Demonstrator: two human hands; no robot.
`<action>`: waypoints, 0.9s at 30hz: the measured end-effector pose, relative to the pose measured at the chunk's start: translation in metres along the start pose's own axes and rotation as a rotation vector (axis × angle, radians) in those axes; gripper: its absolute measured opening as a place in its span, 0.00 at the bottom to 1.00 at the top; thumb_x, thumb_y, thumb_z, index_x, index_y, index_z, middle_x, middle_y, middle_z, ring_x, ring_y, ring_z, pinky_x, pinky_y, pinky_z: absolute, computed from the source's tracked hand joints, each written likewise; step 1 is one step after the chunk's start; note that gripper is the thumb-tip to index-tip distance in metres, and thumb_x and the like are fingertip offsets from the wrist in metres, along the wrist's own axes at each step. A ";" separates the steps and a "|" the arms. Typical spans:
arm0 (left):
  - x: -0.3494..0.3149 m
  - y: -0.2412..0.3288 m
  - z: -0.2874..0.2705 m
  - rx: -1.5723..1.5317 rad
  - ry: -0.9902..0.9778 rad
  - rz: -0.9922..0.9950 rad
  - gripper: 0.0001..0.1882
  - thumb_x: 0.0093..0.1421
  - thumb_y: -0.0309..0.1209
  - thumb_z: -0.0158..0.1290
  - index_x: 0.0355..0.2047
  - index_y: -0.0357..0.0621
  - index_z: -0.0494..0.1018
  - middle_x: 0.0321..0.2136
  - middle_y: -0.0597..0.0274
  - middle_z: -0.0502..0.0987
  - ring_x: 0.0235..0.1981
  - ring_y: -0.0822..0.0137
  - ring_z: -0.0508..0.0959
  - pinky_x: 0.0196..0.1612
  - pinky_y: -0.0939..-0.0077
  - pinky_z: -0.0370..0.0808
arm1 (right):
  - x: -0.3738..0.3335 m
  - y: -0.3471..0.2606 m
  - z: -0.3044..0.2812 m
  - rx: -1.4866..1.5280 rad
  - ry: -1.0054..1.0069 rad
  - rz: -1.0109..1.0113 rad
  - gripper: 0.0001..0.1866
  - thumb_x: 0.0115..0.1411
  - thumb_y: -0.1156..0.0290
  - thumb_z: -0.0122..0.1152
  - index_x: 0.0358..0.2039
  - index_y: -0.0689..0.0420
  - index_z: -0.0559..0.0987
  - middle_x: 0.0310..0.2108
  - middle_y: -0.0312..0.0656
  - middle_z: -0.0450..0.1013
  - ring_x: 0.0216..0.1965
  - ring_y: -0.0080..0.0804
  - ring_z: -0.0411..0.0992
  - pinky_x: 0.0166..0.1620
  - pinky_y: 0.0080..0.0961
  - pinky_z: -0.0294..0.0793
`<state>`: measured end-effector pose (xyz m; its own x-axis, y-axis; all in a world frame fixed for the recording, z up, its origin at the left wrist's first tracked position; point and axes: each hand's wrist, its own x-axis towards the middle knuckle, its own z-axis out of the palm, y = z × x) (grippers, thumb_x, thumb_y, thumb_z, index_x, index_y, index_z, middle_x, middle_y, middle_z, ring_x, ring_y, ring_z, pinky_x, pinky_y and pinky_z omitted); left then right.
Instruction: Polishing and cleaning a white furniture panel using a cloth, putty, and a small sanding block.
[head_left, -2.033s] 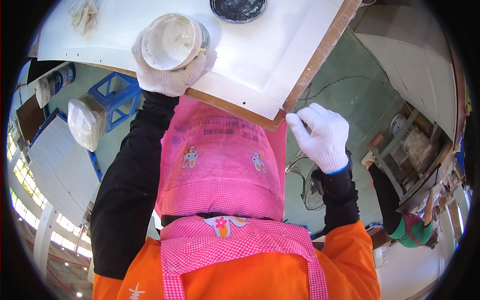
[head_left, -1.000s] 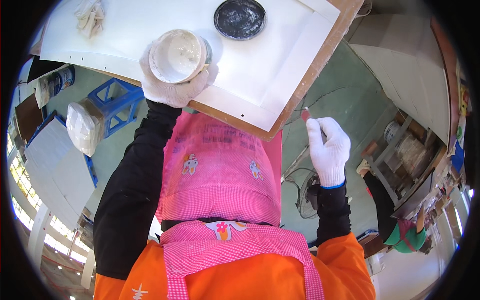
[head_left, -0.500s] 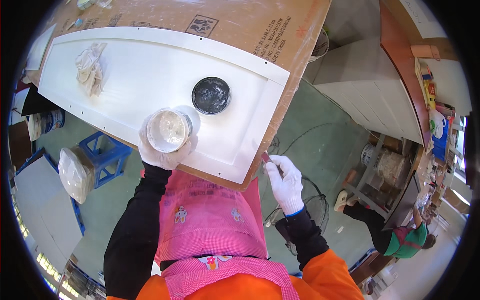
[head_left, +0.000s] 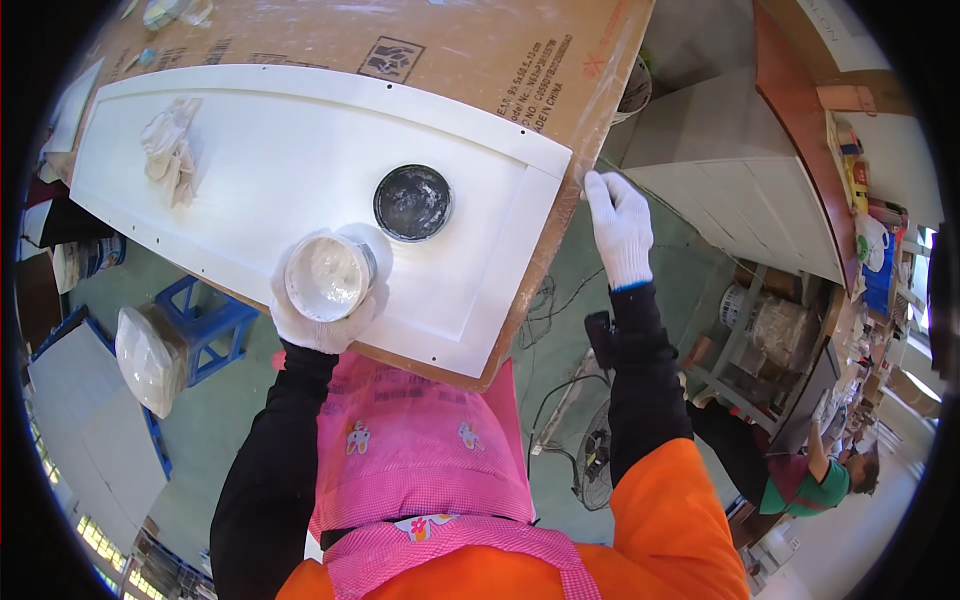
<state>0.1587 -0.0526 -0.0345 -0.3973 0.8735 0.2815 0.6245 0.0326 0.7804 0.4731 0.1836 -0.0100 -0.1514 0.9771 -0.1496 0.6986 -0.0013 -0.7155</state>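
Gloves, two of them, both white, cover my hands. My left hand [head_left: 322,332] is wrapped around one round tub [head_left: 328,277], fingers and palm clamped on its side, its open mouth facing up and a white paste inside. I have this tub over the near edge of one long white panel [head_left: 480,270]; whether its base touches the panel, I cannot tell.

My right hand [head_left: 622,232] is raised at the right edge of one brown cardboard sheet [head_left: 470,50], which lies under the panel. Its fingertips are too small in view: I cannot tell whether they are apart, together or clamped on something thin.

On the panel I count two more things: one round black lid [head_left: 412,203], smeared with white, just beyond my tub and to its right, and one crumpled pale cloth [head_left: 172,150] toward the left end, well apart from the lid.

To my left stands one blue stool [head_left: 208,325], with one plastic-wrapped bundle [head_left: 150,360] beside it. Down on my right is one fan [head_left: 597,458], near my black sleeve. Farther right, one other person [head_left: 810,485] in green leans at a bench.
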 end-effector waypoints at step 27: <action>0.001 -0.005 0.003 -0.131 0.060 -0.099 0.49 0.35 0.36 0.72 0.59 0.38 0.64 0.55 0.47 0.74 0.55 0.54 0.77 0.59 0.57 0.73 | 0.037 -0.002 -0.007 -0.259 -0.101 -0.086 0.22 0.65 0.48 0.56 0.31 0.56 0.82 0.25 0.47 0.76 0.31 0.48 0.75 0.36 0.40 0.72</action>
<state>0.1573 -0.0501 -0.0397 -0.4942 0.8386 0.2291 0.4886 0.0500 0.8711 0.4712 0.2210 -0.0094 -0.2773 0.9452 -0.1724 0.8336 0.1474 -0.5324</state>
